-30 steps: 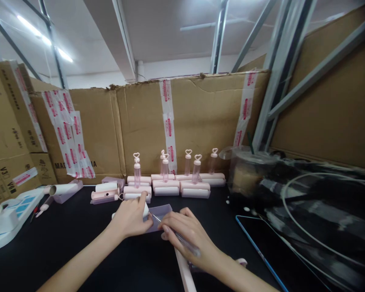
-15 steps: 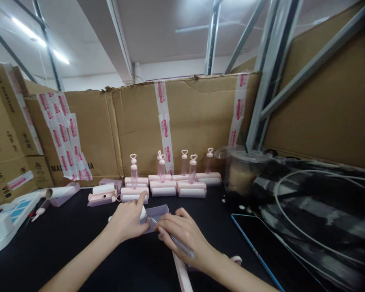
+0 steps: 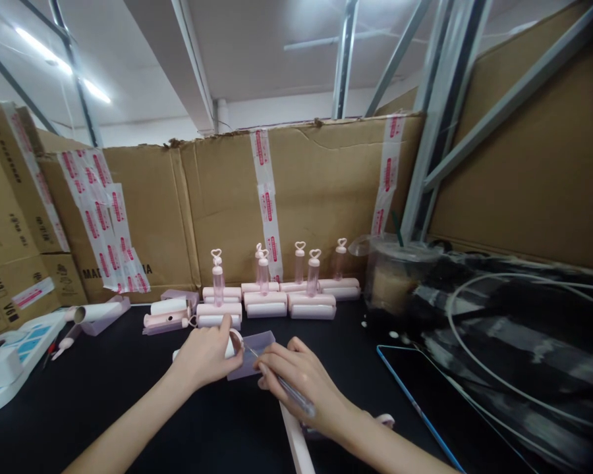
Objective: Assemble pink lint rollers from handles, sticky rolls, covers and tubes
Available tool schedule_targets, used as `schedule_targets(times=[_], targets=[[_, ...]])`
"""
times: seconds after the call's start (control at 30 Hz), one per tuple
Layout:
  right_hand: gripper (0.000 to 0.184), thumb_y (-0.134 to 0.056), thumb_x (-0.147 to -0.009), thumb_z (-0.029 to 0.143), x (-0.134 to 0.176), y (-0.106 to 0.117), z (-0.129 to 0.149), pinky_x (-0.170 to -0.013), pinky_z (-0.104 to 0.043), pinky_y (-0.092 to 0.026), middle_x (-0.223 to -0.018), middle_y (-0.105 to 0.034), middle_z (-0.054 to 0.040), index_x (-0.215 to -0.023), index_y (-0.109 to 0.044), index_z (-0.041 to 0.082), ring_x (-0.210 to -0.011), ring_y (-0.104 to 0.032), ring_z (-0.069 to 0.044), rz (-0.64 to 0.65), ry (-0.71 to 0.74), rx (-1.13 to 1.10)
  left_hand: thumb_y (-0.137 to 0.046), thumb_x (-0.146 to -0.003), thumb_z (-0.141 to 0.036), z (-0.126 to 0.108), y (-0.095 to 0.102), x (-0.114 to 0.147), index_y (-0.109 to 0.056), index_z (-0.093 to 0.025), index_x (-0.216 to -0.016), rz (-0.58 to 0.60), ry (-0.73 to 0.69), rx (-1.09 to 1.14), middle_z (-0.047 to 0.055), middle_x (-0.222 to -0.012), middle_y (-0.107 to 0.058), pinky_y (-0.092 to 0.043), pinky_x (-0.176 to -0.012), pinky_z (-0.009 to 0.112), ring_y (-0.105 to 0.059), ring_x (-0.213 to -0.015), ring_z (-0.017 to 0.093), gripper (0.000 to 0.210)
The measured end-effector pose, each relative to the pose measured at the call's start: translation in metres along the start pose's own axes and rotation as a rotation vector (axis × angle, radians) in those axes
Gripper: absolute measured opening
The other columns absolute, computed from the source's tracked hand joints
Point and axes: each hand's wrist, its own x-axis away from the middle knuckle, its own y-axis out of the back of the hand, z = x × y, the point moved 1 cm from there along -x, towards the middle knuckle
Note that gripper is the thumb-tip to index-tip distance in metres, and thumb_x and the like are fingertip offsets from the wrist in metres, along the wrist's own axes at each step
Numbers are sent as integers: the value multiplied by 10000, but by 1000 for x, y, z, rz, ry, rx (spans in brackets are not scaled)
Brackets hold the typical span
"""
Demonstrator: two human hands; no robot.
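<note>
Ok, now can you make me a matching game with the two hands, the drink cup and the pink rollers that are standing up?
Things:
1. Left hand
2. Right hand
3. Drink cup
4. Standing pink rollers

Clues:
A. Has a green straw sticking up
B. Holding a white roll
C. Have heart-shaped loops on top
D. Holding a thin tool with a see-through handle

Right pairs: 1-B, 2-D, 3-A, 4-C
</note>
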Motion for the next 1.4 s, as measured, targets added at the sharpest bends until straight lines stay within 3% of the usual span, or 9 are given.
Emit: schedule_targets(times=[0.13, 0.23, 0.3, 0.4, 0.53, 0.77, 1.07, 1.4], targets=[[207, -409, -897, 210, -3, 23, -14, -625, -294, -319, -740, -622, -24, -783, -579, 183, -641, -532, -134, -83, -178, -69, -535, -708, -417, 18, 8, -4, -374, -159, -1179, -133, 61, 134, 94, -808, -664, -456, -672, 352, -643, -772, 298, 561], [228, -417, -899, 290, -4, 35, -22, -613, -278, -377, -776, -633, -28, -802, -598, 191, -628, -548, -139, -225, -362, -247, -503, -739, -340, 33, 14, -11, -354, -185, -1201, -319, 105, 549, 86, -988, -622, -451, -779, 350, -610, -898, 243, 509], [265, -397, -901, 346, -4, 34, -25, -536, -253, -402, -792, -628, -25, -828, -596, 186, -530, -530, -115, -242, -466, -455, -488, -764, -336, 36, 14, -14, -349, -189, -1203, -375, 102, 896, 82, -1088, -577, -450, -815, 319, -580, -965, 204, 483], [286, -395, -896, 380, -3, 22, -24, -468, -227, -398, -804, -618, -18, -836, -582, 172, -437, -480, -77, -209, -549, -682, -569, -730, -353, 31, 8, -16, -391, -207, -1197, -318, 132, 1319, 68, -1131, -552, -469, -772, 283, -557, -989, 197, 521], [274, -423, -890, 372, 0, 8, -23, -467, -202, -398, -780, -603, -9, -818, -585, 165, -451, -474, -65, -190, -564, -717, -702, -612, -328, 24, -9, -16, -540, -194, -1064, -240, 295, 1653, 45, -994, -577, -482, -659, 255, -575, -856, 183, 498], [270, -436, -888, 362, 2, 6, -27, -460, -187, -386, -725, -567, 5, -807, -605, 167, -467, -477, -65, -194, -560, -672, -700, -612, -372, 26, -34, -18, -582, -158, -727, -255, 433, 1754, -7, -705, -553, -460, -602, 253, -540, -665, 135, 270], [251, -445, -885, 341, -1, 16, -21, -482, -201, -391, -693, -554, 5, -794, -588, 155, -453, -479, -69, -232, -545, -703, -720, -570, -324, 22, -23, -16, -555, -162, -644, -344, 455, 1797, -26, -724, -536, -433, -580, 218, -510, -657, 114, 243], [261, -438, -889, 336, -1, 17, -17, -488, -200, -399, -771, -569, -13, -784, -595, 157, -467, -488, -63, -225, -526, -687, -699, -571, -340, 21, -23, -16, -561, -161, -666, -353, 465, 1785, -32, -670, -513, -419, -553, 219, -495, -614, 108, 245]])
